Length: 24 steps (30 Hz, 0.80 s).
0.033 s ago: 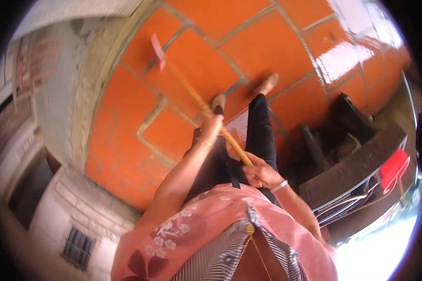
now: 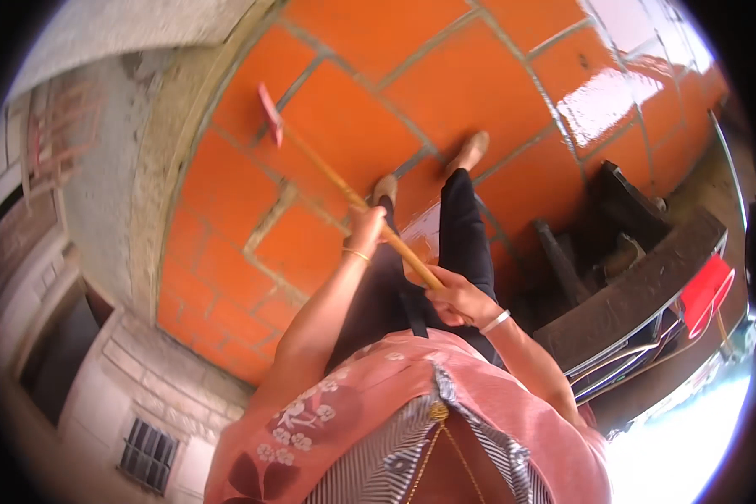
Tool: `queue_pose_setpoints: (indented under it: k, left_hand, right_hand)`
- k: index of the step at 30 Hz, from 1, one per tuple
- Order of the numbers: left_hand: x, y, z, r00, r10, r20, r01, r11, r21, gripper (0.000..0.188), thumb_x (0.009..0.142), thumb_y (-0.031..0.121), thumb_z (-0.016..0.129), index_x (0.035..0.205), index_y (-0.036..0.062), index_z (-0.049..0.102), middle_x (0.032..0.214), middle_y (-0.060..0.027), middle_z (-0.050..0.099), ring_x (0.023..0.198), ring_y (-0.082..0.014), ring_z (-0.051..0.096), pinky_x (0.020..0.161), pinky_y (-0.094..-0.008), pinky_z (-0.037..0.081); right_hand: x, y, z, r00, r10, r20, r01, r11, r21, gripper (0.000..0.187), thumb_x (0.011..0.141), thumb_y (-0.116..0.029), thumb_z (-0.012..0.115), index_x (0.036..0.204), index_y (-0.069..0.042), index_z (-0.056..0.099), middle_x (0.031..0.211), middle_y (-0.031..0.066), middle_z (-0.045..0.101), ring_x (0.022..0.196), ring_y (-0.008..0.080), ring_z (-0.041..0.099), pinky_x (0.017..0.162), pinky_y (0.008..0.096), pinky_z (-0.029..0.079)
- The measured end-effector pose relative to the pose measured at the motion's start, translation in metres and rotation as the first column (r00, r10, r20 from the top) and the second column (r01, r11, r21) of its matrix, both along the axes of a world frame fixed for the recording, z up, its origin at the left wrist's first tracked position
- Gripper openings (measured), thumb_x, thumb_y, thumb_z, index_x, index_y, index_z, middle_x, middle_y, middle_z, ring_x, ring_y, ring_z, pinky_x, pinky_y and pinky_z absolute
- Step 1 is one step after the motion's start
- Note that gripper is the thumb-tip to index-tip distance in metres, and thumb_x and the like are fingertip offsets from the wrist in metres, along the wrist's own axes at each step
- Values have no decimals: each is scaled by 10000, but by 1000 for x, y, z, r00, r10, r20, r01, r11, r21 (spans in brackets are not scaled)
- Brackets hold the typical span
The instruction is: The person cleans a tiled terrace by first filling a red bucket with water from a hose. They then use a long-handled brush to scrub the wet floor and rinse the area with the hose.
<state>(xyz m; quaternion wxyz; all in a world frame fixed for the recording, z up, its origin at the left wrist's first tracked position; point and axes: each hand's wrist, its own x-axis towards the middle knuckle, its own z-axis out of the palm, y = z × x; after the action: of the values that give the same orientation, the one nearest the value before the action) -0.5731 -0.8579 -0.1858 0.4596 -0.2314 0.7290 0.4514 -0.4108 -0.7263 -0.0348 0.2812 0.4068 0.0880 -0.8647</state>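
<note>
A long wooden pole (image 2: 317, 163) with a narrow pink head (image 2: 270, 115) set crosswise at its far end slants from my waist to the far left. The head rests at or just above the orange tiled floor; the gap, if any, cannot be made out. My left hand (image 2: 367, 227) is wrapped round the pole about midway, near my left knee. Closer to my body, my right hand (image 2: 459, 296) grips the pole near its upper end, in front of my right thigh. Both hands are closed on it.
Orange tiles (image 2: 445, 92) with grey joints lie around my feet, with shiny, wet-looking patches. A pale ledge (image 2: 154, 160) edges the left. To the right stands a dark bench-like piece (image 2: 638, 294) with legs, a red object (image 2: 707, 301) and thin rods.
The pink head has come slightly nearer to me along the floor. Both hands keep their grip on the pole, and the whole view has shifted a little.
</note>
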Motion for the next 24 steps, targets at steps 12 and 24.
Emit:
queue_pose_setpoints:
  k: [12, 24]
  left_hand:
    - [138, 362, 5, 789, -559, 255, 413, 790, 453, 167, 694, 53, 554, 600, 10, 422, 459, -95, 444, 326, -177, 442, 273, -291, 335]
    - [52, 362, 23, 935, -348, -65, 347, 862, 369, 176, 667, 14, 584, 595, 16, 423, 496, -53, 464, 374, -158, 466, 316, -301, 354]
  right_hand:
    - [115, 204, 45, 902, -260, 345, -8, 789, 615, 530, 849, -73, 473, 1359, -58, 329, 470, -12, 387, 308, 82, 346, 290, 220, 219]
    - [51, 255, 71, 987, 27, 155, -111, 820, 562, 593, 836, -21, 478, 1387, -119, 280, 513, -7, 417, 319, 88, 377, 285, 230, 261]
